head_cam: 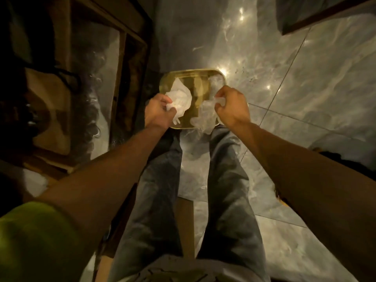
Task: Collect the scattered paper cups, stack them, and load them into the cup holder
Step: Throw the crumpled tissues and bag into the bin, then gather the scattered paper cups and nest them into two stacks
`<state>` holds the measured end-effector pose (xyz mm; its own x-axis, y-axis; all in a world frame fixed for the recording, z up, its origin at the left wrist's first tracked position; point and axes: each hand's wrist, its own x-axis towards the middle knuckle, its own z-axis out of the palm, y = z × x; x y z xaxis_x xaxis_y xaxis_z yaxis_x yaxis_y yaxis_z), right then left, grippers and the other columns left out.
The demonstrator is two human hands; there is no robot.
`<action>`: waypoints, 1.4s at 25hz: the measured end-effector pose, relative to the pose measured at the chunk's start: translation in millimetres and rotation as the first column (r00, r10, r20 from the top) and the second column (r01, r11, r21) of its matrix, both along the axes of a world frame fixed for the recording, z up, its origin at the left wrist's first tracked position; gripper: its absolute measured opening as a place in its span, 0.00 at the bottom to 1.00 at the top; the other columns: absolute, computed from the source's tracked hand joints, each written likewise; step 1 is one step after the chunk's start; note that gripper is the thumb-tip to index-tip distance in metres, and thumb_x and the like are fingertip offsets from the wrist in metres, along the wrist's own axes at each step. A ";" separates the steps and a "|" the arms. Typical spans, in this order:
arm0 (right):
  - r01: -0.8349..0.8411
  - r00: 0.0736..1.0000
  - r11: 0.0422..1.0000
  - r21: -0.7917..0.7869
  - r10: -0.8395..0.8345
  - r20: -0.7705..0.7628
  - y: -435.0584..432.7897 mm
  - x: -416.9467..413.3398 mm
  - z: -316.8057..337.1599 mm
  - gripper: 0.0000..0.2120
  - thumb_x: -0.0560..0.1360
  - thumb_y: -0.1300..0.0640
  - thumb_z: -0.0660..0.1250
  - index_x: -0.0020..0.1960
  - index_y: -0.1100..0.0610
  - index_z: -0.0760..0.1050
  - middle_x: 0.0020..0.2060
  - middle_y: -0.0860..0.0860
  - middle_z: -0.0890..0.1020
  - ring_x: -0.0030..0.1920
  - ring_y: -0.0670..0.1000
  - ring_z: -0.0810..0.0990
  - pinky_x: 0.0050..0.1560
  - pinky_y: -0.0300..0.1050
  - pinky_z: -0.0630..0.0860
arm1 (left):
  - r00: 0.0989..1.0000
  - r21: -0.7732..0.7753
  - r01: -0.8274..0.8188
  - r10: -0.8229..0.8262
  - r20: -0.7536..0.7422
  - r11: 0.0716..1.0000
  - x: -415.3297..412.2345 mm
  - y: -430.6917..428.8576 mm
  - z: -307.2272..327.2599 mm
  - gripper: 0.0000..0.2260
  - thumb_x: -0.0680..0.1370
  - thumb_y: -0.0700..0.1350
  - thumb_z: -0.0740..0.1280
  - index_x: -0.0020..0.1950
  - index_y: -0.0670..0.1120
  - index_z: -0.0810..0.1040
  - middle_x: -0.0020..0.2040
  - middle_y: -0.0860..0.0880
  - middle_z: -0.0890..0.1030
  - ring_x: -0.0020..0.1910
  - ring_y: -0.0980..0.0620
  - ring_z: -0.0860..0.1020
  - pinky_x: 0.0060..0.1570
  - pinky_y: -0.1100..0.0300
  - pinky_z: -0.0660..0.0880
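I look down at a gold-coloured bin [193, 73] on the floor by my feet. My left hand [157, 111] is shut on a crumpled white paper [180, 96] held over the bin's left side. My right hand [232, 107] is shut on a clear crumpled plastic wrapper [205, 117] that hangs over the bin's near right corner. More clear plastic [216, 81] lies inside the bin at its far right. No paper cups and no cup holder show in this view.
Glossy grey marble floor tiles [305, 98] spread to the right and ahead. A dark wooden frame with glass panels [97, 78] stands on the left. My legs in grey jeans [223, 190] reach down to the bin.
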<state>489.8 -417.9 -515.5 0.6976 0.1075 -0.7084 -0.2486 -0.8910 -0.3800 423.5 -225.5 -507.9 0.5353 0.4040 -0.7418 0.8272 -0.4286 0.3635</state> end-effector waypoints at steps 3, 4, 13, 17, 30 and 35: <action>-0.198 0.978 0.979 -0.049 0.201 0.065 2.9 2.5 -48.2 0.13 0.77 0.57 0.67 0.60 0.55 0.74 0.54 0.57 0.80 0.49 0.55 0.79 0.47 0.46 0.73 | 0.999 -0.025 0.003 -0.004 -0.052 1.000 4.4 0.5 -53.3 0.10 0.77 0.40 0.69 0.57 0.45 0.76 0.66 0.44 0.75 0.66 0.46 0.73 0.55 0.67 0.67; -0.278 0.953 0.958 -0.066 0.284 0.102 6.0 0.7 -62.4 0.13 0.78 0.56 0.67 0.62 0.56 0.73 0.54 0.58 0.80 0.49 0.58 0.81 0.48 0.49 0.75 | 0.998 -0.035 0.029 -0.031 -0.063 0.999 3.9 0.3 -69.6 0.11 0.77 0.40 0.68 0.59 0.44 0.75 0.67 0.44 0.74 0.67 0.46 0.72 0.59 0.65 0.67; -0.435 0.888 0.889 -0.144 0.450 0.094 27.3 1.2 -146.2 0.19 0.78 0.58 0.66 0.67 0.59 0.70 0.62 0.59 0.75 0.57 0.61 0.78 0.53 0.53 0.77 | 0.996 0.033 0.075 -0.073 -0.059 0.997 -3.8 -6.5 -151.5 0.13 0.79 0.42 0.67 0.62 0.38 0.74 0.67 0.39 0.74 0.68 0.44 0.72 0.62 0.62 0.67; -0.487 0.868 0.863 -0.134 0.495 0.036 25.4 -3.1 -152.0 0.24 0.77 0.52 0.67 0.70 0.57 0.67 0.65 0.58 0.74 0.63 0.61 0.75 0.56 0.55 0.75 | 0.991 0.047 0.125 -0.122 -0.055 0.991 -8.4 -11.9 -153.2 0.16 0.80 0.45 0.65 0.66 0.41 0.72 0.69 0.39 0.70 0.69 0.42 0.68 0.65 0.56 0.66; -0.430 0.901 0.903 -0.019 0.431 0.052 12.0 22.5 -30.9 0.24 0.78 0.54 0.64 0.72 0.58 0.65 0.68 0.59 0.70 0.64 0.62 0.73 0.62 0.55 0.73 | 0.916 0.042 0.401 -0.401 -0.006 0.915 18.2 -4.2 -34.0 0.16 0.81 0.49 0.62 0.68 0.47 0.71 0.66 0.41 0.72 0.62 0.38 0.75 0.59 0.48 0.74; -0.371 0.918 0.928 -0.017 0.370 0.146 4.9 43.2 87.7 0.24 0.79 0.52 0.62 0.73 0.58 0.65 0.68 0.60 0.70 0.66 0.62 0.71 0.65 0.55 0.71 | 0.787 0.143 0.591 -0.607 0.110 0.794 51.2 3.3 84.0 0.17 0.82 0.53 0.59 0.66 0.47 0.71 0.65 0.43 0.73 0.62 0.40 0.74 0.57 0.45 0.75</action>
